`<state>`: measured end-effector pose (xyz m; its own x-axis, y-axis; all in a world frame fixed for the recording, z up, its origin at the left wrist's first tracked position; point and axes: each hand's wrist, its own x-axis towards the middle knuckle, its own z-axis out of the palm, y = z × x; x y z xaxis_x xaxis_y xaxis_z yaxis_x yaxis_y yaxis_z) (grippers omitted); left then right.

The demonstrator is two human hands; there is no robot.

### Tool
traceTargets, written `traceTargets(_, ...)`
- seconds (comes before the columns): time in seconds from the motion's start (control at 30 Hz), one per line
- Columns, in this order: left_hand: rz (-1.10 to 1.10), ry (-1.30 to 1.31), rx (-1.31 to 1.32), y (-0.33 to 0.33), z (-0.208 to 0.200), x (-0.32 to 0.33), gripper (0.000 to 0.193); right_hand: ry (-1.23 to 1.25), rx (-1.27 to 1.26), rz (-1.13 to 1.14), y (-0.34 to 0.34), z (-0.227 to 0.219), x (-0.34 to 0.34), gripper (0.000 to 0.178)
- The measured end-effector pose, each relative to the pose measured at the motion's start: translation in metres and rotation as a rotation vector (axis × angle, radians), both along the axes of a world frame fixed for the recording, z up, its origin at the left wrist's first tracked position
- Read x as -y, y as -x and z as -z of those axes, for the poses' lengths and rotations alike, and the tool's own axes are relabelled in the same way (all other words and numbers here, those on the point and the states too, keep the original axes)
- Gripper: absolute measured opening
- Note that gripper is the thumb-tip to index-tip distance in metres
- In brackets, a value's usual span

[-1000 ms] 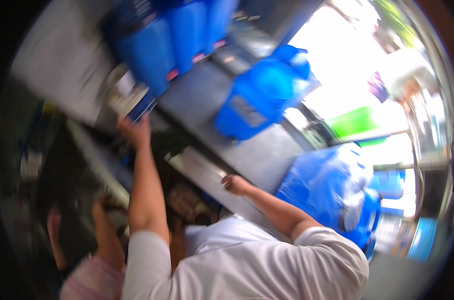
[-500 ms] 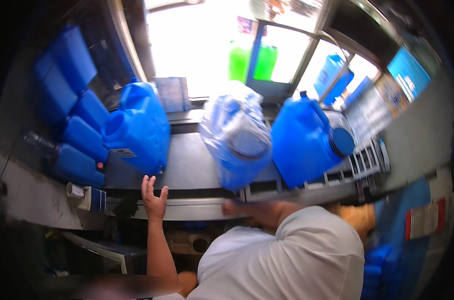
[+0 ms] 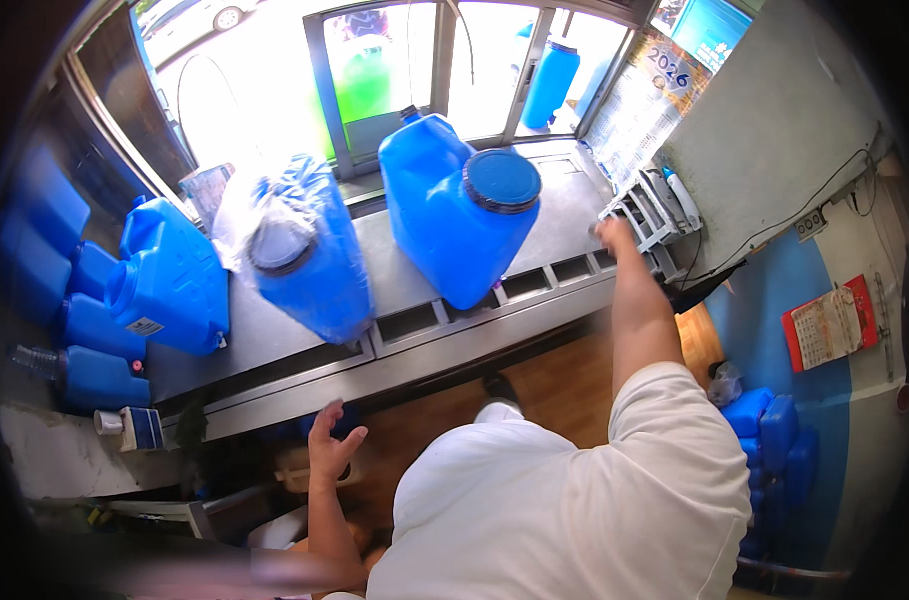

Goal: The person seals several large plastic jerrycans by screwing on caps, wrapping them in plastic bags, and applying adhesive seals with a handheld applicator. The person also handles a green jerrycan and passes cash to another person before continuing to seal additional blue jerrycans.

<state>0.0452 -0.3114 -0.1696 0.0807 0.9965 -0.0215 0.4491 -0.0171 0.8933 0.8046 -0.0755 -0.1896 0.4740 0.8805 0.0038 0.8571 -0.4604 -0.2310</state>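
Observation:
My left hand [image 3: 334, 440] is in the air just off the front edge of the metal counter [image 3: 274, 400], fingers apart and holding nothing. Stretched out to the right, my right hand [image 3: 614, 238] is at the light grey slotted rack [image 3: 649, 215] on the counter's right end. Its fingers are too small and blurred to show a grip. Nearest to that hand on the counter stands a blue water container [image 3: 444, 230] with a dark round lid. Left of it is a second blue container [image 3: 319, 280], wrapped in clear plastic. A third blue container [image 3: 174, 270] stands farther left.
More blue containers [image 3: 49, 235] are stacked at the far left. A sliding glass window [image 3: 484, 75] runs behind the counter. Slots [image 3: 529, 283] line the counter's front. Blue containers [image 3: 769, 440] stand on the floor at right, below a red-backed calendar [image 3: 829, 322].
My right arm has swung out from over the counter's front edge to the rack. My left hand has dropped back from the counter. The view has turned to the right.

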Motion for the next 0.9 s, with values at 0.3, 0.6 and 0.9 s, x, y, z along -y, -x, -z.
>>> traceTargets(0.3,-0.008,-0.625,0.171,-0.287,-0.102,-0.179,0.106,-0.559,-0.801,0.051,-0.074,-0.221,-0.241,0.015)
traceTargets(0.6,-0.432,-0.258,0.403,-0.406,-0.112,-0.233,0.093,-0.547,-0.778,-0.022,-0.173,-0.234,-0.429,0.014)
traceTargets(0.9,-0.741,-0.205,0.466,-0.382,-0.079,-0.206,0.083,-0.469,-0.475,0.043,-0.243,-0.210,-0.612,0.026)
